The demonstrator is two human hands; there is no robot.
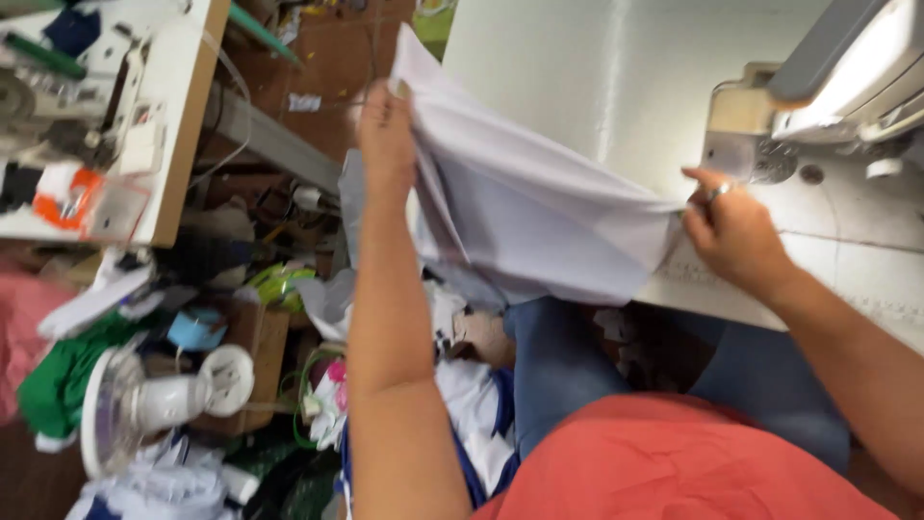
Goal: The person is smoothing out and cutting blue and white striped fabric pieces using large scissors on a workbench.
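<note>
Basically both hands stretch a white cloth (520, 207) between them, above the lap and the near edge of the table (597, 87). Left hand (385, 130) is raised high at the cloth's far corner, fingers closed on the edge — a firm pinch, thumb side hidden by the fabric. Right hand (731, 231) is lower, beside the sewing machine (837, 91), fingers pressed together and gripping the other gathered end where it meets the table edge. Cloth hangs taut along the top, sagging in folds below toward the blue trousers (577, 366). To do this well, my judgement: keep even tension between the two pinches so the edge runs straight, hold close to the corners, and keep the loose lower folds from snagging on the table edge or machine. Left of the seat, well apart from the hands — a small white fan (159, 395), a heap of scraps (472, 404) in white and blue, green fabric (58, 380), and a second bench (173, 116) with clutter on top.
</note>
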